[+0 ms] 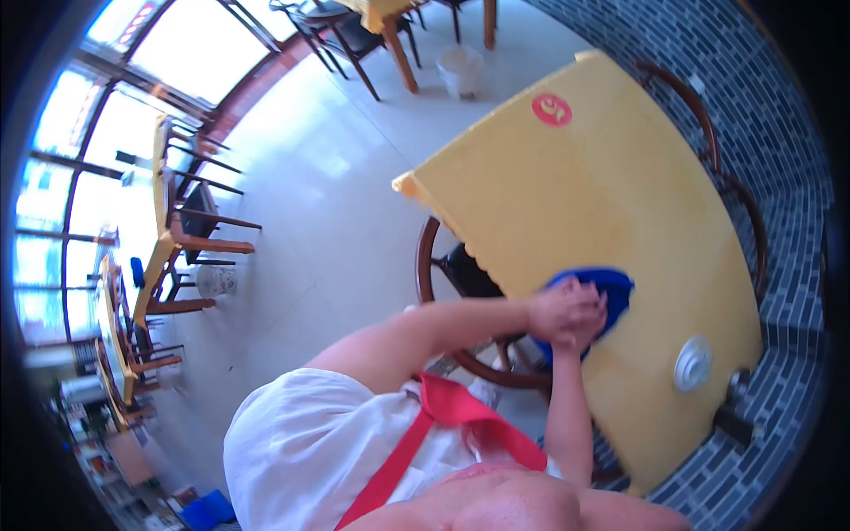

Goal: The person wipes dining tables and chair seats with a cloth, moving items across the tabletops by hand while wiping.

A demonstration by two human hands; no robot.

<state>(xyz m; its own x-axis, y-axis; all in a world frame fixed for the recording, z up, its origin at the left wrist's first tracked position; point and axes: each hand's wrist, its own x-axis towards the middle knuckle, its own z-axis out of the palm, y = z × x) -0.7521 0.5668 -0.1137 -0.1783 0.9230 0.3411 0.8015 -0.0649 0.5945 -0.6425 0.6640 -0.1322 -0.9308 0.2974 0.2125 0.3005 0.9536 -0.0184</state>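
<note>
left hand (551, 317) and right hand (582, 329) meet at the blue cloth (616, 285) on the bench (567, 203); i cannot tell their grip. work looks not done.

A wall (753, 115) of grey-blue rectangular tiles extends along the right side. A curved wooden chair back (706, 111) is positioned near it. A pale bin (460, 75) stands on the glossy floor (292, 203), just beside a wooden table leg (400, 57). Dark-framed windows (199, 44) line the upper left. A dark-seated chair (197, 212) stands nearby. A blue object (208, 511), type indistinct, is located at lower left.
</note>
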